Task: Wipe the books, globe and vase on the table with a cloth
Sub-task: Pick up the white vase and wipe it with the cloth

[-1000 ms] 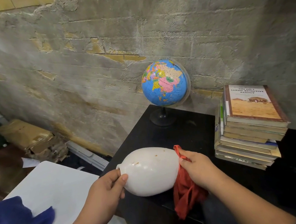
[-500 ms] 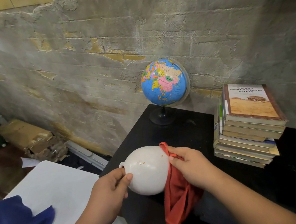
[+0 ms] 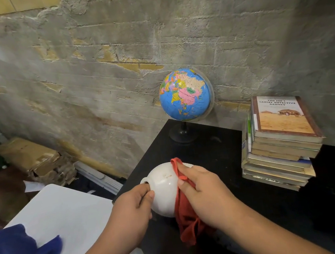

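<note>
Hands at work on the vase: the left hand (image 3: 129, 210) curls round the narrow neck of the white vase (image 3: 164, 186), while the right hand (image 3: 206, 196) bunches a red cloth (image 3: 187, 221) in curled fingers and presses it against the vase's rounded body. Seen from the head camera, the vase lies on its side over the near left corner of the black bench (image 3: 215, 148) — whether it rests on the top or is held just clear of it cannot be told. Its long axis runs left to right across the view, with the mouth pointing left into the left hand's grip and the base pointing right beneath the cloth. The cloth's loose end hangs below the right hand. A few brownish specks show on the bare upper side, just left of the cloth's edge, so the wipe looks unfinished. The likely next stroke runs leftward along that axis, toward the neck. The globe (image 3: 185, 94) stands upright on its dark stand at the bench's far edge by the rough wall, straight ahead of the hands and well apart. The stacked books (image 3: 282, 142) sit to the right — nearer the right hand than the left.
</note>
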Action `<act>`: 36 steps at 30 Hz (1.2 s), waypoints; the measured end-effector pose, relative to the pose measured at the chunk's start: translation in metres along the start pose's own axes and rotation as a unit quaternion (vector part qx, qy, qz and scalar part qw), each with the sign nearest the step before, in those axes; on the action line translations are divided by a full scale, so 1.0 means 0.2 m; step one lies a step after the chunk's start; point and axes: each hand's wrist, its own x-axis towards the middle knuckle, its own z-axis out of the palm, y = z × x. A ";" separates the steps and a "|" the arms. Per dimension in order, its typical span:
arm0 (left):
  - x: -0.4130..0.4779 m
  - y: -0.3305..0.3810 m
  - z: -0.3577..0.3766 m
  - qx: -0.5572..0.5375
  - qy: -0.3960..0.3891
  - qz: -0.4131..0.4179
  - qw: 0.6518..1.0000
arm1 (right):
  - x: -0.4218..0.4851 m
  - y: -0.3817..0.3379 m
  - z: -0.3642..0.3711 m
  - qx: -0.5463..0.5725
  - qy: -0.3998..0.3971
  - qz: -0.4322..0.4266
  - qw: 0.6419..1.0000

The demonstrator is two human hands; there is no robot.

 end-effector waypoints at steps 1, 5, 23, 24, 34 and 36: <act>0.00 0.02 0.00 -0.001 -0.001 0.008 1.000 | -0.02 -0.04 0.00 -0.010 0.003 -0.033 0.999; -0.01 0.07 0.02 0.012 -0.009 0.020 1.000 | -0.07 -0.12 0.04 -0.198 -0.022 -0.120 0.972; -0.02 0.08 0.01 0.048 -0.009 0.028 0.998 | -0.04 -0.08 0.03 -0.234 -0.035 -0.120 0.964; -0.01 0.07 0.01 0.043 -0.013 0.027 0.999 | -0.03 -0.06 0.03 -0.214 -0.021 -0.118 0.969; 0.02 0.02 -0.02 -0.136 -0.088 -0.085 0.983 | -0.03 0.07 0.01 -0.228 -0.035 -0.208 0.950; 0.02 0.00 -0.02 -0.162 -0.081 -0.106 0.978 | -0.03 0.15 0.02 -0.213 -0.017 -0.212 0.954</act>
